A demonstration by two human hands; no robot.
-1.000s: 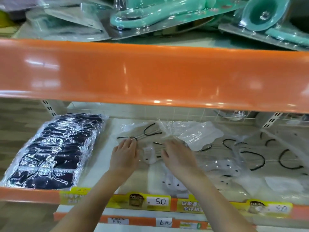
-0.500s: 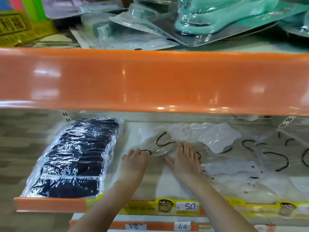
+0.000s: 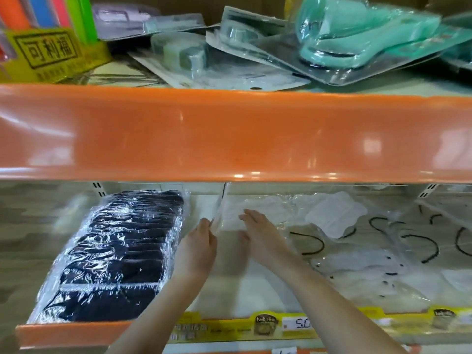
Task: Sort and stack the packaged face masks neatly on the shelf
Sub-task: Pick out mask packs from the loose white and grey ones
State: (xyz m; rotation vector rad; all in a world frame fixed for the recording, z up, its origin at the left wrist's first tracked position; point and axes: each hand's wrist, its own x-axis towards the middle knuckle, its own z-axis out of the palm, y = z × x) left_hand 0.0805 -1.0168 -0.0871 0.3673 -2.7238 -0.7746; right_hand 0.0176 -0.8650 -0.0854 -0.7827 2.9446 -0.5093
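Two forearms enter from the lower edge of the head view, each ending in a hand. Both forearms are bare for the whole of their visible length; no sleeve or cuff appears before the frame edge. The left hand point(image 3: 198, 247) carries no glove, ring, bracelet or watch, and its wrist is uncovered. The right hand point(image 3: 264, 237) is likewise ungloved, with an uncovered wrist. The fingers point(image 3: 249, 215) of the right hand show no jewellery; motion blur leaves the nails and finer surface detail indistinct.
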